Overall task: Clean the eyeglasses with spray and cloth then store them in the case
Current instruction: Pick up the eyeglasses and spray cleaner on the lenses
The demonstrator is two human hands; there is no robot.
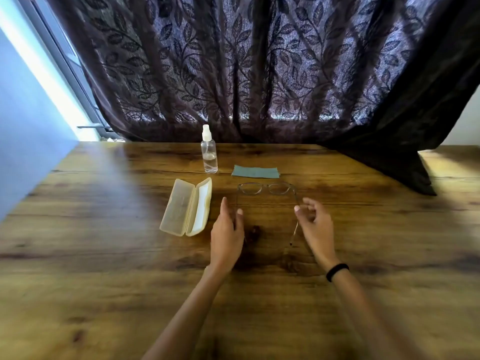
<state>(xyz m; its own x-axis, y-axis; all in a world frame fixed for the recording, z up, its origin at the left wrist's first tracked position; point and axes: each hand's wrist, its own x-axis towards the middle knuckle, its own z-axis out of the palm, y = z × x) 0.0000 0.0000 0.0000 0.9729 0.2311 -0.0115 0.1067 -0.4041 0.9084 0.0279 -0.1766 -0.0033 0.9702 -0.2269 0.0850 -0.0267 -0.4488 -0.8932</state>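
Observation:
Thin-framed eyeglasses (267, 188) sit mid-table with both temples unfolded toward me. My left hand (226, 235) is at the left temple, with thumb and fingers closed around it. My right hand (315, 224) pinches the right temple at the thumb, its other fingers loosely curled. The temple tip sticks out below that hand. A clear spray bottle (208, 152) with a white nozzle stands upright behind the glasses. A grey-green cloth (255, 171) lies flat to its right. A translucent yellowish case (187, 207) lies open just left of my left hand.
The wooden table (104, 268) runs wide in front of me. A dark leaf-patterned curtain (259, 74) hangs along the far edge, and one fold drapes onto the table at the right (405, 167). A pale wall (28, 157) borders the left side.

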